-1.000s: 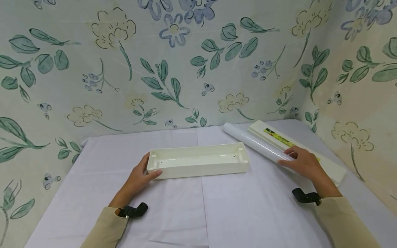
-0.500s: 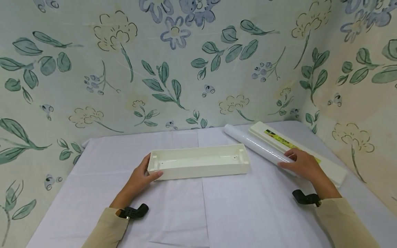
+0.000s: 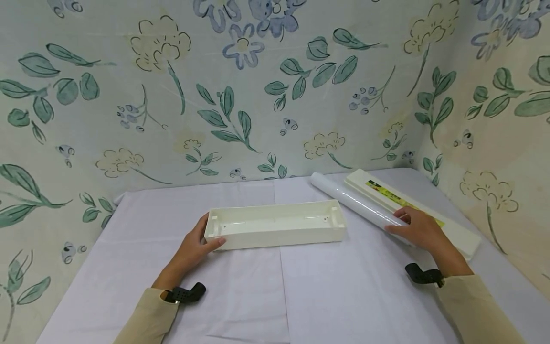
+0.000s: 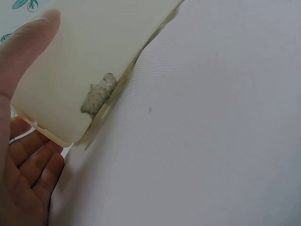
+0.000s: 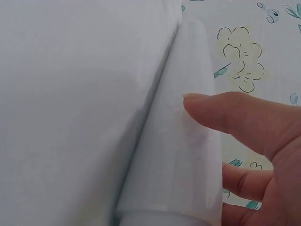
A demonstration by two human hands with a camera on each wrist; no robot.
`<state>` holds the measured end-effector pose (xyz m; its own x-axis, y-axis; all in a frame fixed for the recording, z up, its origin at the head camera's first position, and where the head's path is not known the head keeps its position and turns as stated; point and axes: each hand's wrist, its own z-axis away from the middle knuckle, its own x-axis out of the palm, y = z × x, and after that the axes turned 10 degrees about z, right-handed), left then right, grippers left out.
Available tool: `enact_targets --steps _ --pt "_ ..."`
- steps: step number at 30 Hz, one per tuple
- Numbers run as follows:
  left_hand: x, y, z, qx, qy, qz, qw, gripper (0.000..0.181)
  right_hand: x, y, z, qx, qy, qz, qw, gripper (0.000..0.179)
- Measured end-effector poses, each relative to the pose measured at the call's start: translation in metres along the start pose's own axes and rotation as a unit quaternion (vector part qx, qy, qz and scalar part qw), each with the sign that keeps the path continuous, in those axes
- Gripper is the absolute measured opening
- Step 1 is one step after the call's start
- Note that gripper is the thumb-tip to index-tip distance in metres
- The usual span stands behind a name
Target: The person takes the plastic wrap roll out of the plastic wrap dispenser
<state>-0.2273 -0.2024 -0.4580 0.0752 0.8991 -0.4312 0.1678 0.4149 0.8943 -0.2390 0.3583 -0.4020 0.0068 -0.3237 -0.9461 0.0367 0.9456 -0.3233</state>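
A long cream plastic box [image 3: 275, 236] without its lid lies in the middle of the table. My left hand [image 3: 193, 243] grips its left end, thumb on the front wall and fingers behind the end. In the left wrist view, a torn grey-white patch [image 4: 99, 95] shows low on the box wall. To the right, a roll of clear plastic wrap [image 3: 348, 195] lies slanted on the cloth. My right hand [image 3: 418, 229] holds the near part of this roll, with the thumb [image 5: 221, 108] on one side and fingers on the other.
A long cream lid [image 3: 460, 238] with a yellow-green label [image 3: 386, 191] lies beside the roll, partly behind the right hand. White cloth [image 3: 240, 296] covers the table. Floral-patterned walls [image 3: 275, 95] stand behind and to the right.
The head view has shifted very slightly. Both hands, the box and the roll keep their places.
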Motion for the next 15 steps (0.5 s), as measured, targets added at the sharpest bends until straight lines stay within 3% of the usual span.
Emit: enact_targets --steps 15 --pt "-0.0016 0.0036 0.0014 -0.004 -0.004 0.004 1.0 0.094 0.0005 0.002 -0.0014 -0.008 -0.001 0.002 1.0 0.067"
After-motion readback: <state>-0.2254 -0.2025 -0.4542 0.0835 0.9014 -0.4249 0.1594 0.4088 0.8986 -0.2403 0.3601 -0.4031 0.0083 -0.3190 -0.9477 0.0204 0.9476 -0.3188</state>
